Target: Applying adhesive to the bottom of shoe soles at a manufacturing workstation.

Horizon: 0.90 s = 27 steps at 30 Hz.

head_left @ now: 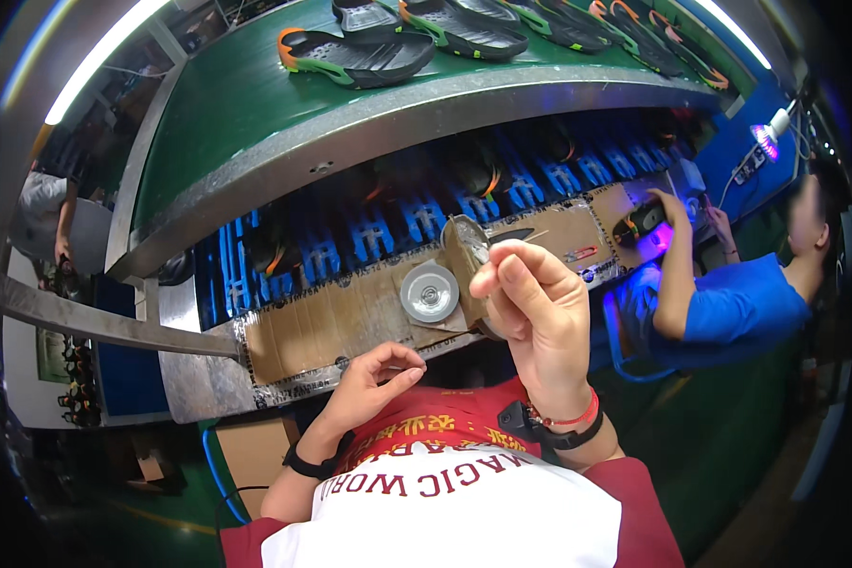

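One right hand (551, 331) raised, one left hand (364, 390) low at the bench

The right hand's thumb and forefinger come together in front of a brown holder (464, 270) with clear, crinkled material at its top; whether they pinch anything small, I cannot tell. The left hand hangs by the near edge of the cardboard-covered bench (298, 339), fingers loosely curled, thumb apart from them, nothing visible in its grasp. Between the two, farther back, a round grey dish (429, 293) sits on the cardboard, just beside the holder. Beyond, black shoes (355, 59) with coloured trim rest on a green surface (227, 109). At right, a co-worker in blue (738, 303) handles a dark shoe (640, 221).
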Tool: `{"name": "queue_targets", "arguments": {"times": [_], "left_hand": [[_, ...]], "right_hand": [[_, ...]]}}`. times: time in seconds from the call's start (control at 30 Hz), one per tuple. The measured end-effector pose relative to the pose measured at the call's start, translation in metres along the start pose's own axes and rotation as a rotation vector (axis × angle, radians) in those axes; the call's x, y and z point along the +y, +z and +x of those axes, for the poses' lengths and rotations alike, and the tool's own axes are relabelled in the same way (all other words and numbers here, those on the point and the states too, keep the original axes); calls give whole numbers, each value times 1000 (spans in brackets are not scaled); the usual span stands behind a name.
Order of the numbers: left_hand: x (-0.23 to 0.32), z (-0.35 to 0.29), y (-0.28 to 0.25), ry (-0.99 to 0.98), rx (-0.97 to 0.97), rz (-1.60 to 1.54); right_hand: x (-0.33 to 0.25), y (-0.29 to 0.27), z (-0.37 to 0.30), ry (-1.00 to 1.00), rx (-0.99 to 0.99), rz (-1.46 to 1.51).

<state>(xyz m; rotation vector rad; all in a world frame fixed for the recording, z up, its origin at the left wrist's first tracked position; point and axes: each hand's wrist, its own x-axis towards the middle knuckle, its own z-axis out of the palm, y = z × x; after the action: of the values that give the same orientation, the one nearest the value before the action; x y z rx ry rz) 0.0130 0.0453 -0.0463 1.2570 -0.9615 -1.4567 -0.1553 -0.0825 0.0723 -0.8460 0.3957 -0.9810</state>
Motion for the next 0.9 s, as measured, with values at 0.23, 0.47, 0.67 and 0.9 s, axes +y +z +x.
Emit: {"name": "queue_targets", "arguments": {"times": [0.23,0.47,0.67,0.9], "left_hand": [[-2,1,-1,-17,-1,12],[-4,-3,-4,-45,26,-7],[-8,-5,-9,-29,35,-17],[3,-7,-14,-12,66,-15]], "right_hand": [[-88,46,-30,-243,-834,-476],[-46,59,-27,-859,-632,-210],[-48,61,-26,-777,-696,-221],[-64,38,-55,-225,-586,-275]]}}
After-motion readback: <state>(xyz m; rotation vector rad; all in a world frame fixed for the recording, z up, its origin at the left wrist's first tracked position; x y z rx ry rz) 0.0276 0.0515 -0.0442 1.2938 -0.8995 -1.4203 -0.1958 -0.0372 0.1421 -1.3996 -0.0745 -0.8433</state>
